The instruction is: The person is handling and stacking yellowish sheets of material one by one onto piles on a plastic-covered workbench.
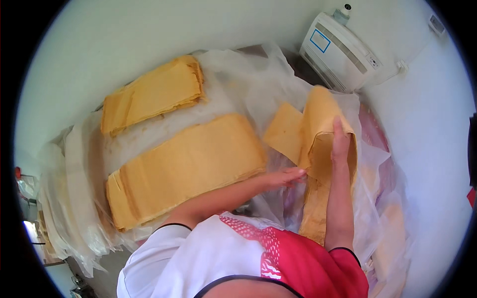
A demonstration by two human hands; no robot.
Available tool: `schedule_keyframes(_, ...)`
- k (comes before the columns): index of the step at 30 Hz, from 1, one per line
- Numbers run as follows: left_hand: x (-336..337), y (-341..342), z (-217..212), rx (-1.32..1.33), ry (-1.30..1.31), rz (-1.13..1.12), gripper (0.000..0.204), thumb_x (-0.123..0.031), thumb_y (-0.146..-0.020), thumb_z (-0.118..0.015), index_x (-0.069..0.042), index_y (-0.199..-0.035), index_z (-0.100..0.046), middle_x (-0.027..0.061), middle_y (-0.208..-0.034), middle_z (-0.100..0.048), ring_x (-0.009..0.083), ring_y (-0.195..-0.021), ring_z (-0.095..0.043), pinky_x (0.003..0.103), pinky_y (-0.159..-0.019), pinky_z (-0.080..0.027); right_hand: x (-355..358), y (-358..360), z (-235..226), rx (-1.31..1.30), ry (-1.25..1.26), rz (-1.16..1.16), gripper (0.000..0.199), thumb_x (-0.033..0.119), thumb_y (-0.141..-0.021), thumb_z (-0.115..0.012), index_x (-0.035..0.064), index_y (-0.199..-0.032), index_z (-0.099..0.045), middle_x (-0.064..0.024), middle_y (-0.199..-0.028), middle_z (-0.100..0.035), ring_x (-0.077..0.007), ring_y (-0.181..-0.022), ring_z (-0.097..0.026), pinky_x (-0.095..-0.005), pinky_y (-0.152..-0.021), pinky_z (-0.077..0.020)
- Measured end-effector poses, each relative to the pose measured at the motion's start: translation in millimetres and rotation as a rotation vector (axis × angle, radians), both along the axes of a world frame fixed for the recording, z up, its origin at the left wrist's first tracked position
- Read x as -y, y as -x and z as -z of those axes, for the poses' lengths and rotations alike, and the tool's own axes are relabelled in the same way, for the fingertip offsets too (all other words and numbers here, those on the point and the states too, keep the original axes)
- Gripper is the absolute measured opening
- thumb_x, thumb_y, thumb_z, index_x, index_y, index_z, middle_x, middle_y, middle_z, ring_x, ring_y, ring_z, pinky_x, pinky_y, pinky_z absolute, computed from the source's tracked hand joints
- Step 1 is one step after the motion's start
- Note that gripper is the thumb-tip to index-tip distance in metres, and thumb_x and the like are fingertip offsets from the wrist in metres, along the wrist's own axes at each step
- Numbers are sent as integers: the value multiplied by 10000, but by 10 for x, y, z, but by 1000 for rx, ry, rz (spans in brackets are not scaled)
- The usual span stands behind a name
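Note:
My right hand (340, 141) grips the near edge of a bent-over stack of thin yellow sheets (322, 110), its thumb lying on top. The stack curls up into an arch, and its browner lower part (314, 208) runs back toward my body. At the left edge of that stack is my left hand (285, 178), fingers drawn together in what looks like a pinch at the sheet's edge. A loose yellow flap (285, 130) sticks out to the left of the arch. What the sheets are made of cannot be made out.
A wide pile of yellow sheets (186, 166) lies left of my hands, and a smaller pile (154, 94) sits behind it. Clear plastic film (238, 84) covers the surface beneath. A white wall unit (340, 52) stands at the far right, near the wall.

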State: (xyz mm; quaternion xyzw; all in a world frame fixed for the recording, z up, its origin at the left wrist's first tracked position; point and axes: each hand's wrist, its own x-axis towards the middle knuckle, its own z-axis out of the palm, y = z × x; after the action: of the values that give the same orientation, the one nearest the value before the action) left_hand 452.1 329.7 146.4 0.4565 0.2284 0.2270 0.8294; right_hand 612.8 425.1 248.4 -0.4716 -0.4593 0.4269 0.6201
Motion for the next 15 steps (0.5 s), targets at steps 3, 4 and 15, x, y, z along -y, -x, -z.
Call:
schedule_keyframes(3, 126, -234, -208, 218, 102, -234, 756, -581, -834, -395, -148, -1387, -116, 114, -1390, -205, 257, -1185, -377, 408, -964, -327, 257, 401, -492, 221, -83, -27, 384, 245, -878, -515, -38, -1136, -487, -82, -1113, -534, -169, -1000, -510, -276, -867, -397)
schedule_keyframes(4, 114, -194, -255, 217, 98, -248, 756, -581, -834, -395, -148, -1387, -116, 114, -1390, -205, 257, -1185, -377, 408, -964, -327, 325, 518, -616, 243, -133, -11, 376, 247, -871, -530, -39, -1114, -503, -76, -1092, -545, -161, -985, -513, -275, -854, -402)
schedule_keyframes(15, -347, 1674, 60, 994, 386, -1075, 398, -260, -832, -575, -66, -1158, -455, 93, -1074, -559, 233, -1020, -531, 417, -778, -492, 374, 1247, -849, 482, -260, -418, 329, 215, -855, -556, -30, -1074, -532, -73, -1035, -575, -153, -954, -532, -288, -829, -410)
